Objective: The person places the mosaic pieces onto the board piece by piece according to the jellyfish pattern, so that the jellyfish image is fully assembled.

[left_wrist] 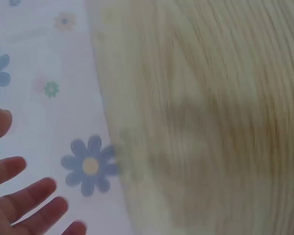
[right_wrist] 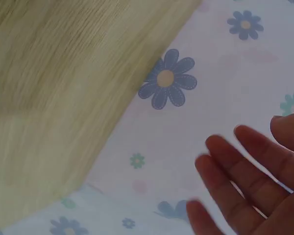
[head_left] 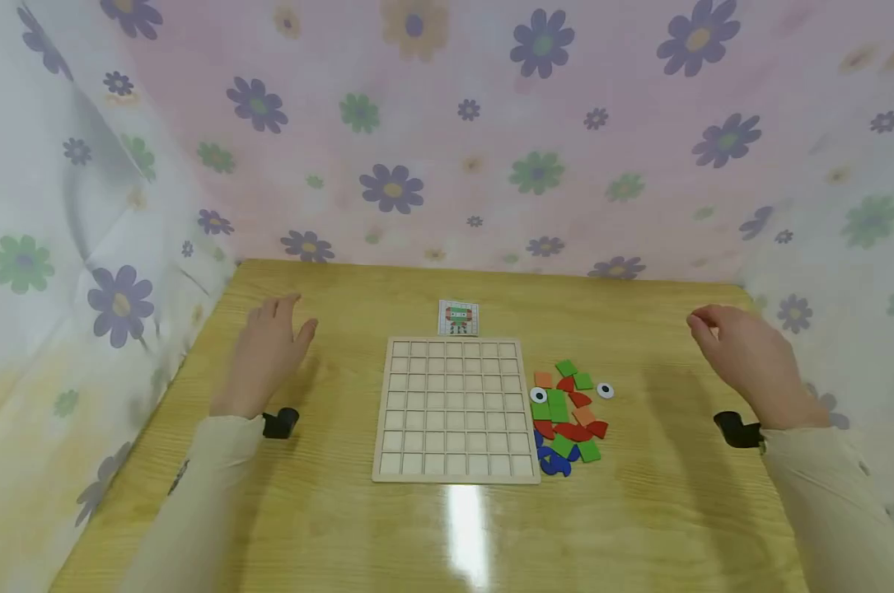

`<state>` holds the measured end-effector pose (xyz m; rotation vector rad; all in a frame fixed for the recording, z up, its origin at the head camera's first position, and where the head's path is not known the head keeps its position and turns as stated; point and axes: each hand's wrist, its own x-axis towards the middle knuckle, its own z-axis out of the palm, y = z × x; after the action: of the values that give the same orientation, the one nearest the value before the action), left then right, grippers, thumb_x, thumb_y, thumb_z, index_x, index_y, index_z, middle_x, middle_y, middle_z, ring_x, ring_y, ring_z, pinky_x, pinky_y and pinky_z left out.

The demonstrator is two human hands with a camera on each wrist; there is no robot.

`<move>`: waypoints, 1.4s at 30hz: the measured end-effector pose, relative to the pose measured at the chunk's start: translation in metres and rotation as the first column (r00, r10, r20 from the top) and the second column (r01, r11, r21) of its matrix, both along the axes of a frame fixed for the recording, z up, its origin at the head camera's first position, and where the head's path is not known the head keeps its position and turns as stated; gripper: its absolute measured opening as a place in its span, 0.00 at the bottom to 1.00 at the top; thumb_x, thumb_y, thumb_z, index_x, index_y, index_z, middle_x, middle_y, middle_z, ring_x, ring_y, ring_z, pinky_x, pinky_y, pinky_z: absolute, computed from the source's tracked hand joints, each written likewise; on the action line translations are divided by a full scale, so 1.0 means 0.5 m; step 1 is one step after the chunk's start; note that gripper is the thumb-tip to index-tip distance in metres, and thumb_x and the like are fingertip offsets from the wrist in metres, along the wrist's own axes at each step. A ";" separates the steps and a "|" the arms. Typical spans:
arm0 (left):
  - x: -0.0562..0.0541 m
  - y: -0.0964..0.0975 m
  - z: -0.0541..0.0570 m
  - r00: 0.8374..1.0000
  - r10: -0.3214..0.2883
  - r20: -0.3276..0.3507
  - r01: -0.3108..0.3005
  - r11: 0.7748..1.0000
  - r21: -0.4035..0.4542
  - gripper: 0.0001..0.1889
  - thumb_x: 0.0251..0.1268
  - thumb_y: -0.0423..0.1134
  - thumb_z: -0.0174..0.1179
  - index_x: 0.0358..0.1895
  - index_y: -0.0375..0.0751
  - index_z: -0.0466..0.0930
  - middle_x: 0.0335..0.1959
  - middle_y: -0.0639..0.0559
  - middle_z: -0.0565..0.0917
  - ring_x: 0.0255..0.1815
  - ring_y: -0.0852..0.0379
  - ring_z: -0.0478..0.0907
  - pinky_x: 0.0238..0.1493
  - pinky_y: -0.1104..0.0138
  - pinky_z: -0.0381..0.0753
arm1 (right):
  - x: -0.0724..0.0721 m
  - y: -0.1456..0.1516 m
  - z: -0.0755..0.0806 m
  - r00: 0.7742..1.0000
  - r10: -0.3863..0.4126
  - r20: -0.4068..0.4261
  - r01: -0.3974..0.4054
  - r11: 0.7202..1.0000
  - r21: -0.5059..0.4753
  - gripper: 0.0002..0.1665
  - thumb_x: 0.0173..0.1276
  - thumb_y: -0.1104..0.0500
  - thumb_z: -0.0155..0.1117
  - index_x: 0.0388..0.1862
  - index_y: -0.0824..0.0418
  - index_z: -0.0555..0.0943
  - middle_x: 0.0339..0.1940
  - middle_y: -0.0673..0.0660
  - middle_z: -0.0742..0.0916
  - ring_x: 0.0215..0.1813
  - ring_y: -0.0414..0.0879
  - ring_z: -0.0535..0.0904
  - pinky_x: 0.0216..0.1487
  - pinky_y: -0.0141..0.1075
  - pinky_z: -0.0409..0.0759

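Watching remotely, I see left hand [head_left: 267,356] and right hand [head_left: 749,361], loose-fingered and empty, flanking the board [head_left: 455,399] — pieces [head_left: 558,408] along its right edge, presumably for easy reach.

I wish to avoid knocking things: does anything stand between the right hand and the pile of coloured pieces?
Only a flat eye disc lies between the right hand and the coloured pieces, close to the pieces; nothing else visible does.

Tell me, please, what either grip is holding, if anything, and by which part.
Nothing is held: the left grip and right grip are both empty, away from the grid board and coloured pieces.
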<state>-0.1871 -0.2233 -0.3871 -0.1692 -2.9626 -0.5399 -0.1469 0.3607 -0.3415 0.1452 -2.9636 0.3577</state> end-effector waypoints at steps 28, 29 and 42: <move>0.037 0.166 -0.113 0.953 -0.086 0.291 -0.058 0.890 0.452 0.23 0.65 0.52 0.47 0.60 0.46 0.67 0.42 0.51 0.77 0.40 0.54 0.73 0.43 0.60 0.69 | -0.036 -0.158 -0.172 0.987 -0.034 0.156 0.114 0.835 -0.538 0.26 0.70 0.45 0.40 0.52 0.63 0.74 0.41 0.60 0.82 0.40 0.52 0.79 0.41 0.39 0.75; 0.039 0.171 -0.115 0.955 -0.074 0.287 -0.062 0.898 0.437 0.23 0.64 0.51 0.48 0.59 0.45 0.67 0.40 0.52 0.77 0.37 0.55 0.73 0.41 0.61 0.70 | -0.038 -0.164 -0.172 0.985 -0.037 0.168 0.123 0.833 -0.539 0.26 0.71 0.46 0.40 0.51 0.63 0.74 0.41 0.61 0.82 0.40 0.52 0.78 0.41 0.41 0.75; 0.038 0.184 -0.113 0.957 -0.039 0.287 -0.048 0.957 0.288 0.22 0.62 0.52 0.51 0.55 0.44 0.73 0.26 0.54 0.72 0.21 0.57 0.66 0.23 0.66 0.63 | -0.060 -0.222 -0.188 0.941 -0.053 0.333 0.186 0.905 -0.381 0.27 0.67 0.44 0.47 0.54 0.63 0.72 0.48 0.65 0.77 0.47 0.58 0.72 0.47 0.50 0.68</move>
<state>-0.1682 -0.1312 -0.4437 -0.0561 -3.1064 -1.0794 -0.1771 0.2498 -0.4357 -0.1637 -3.0932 1.0632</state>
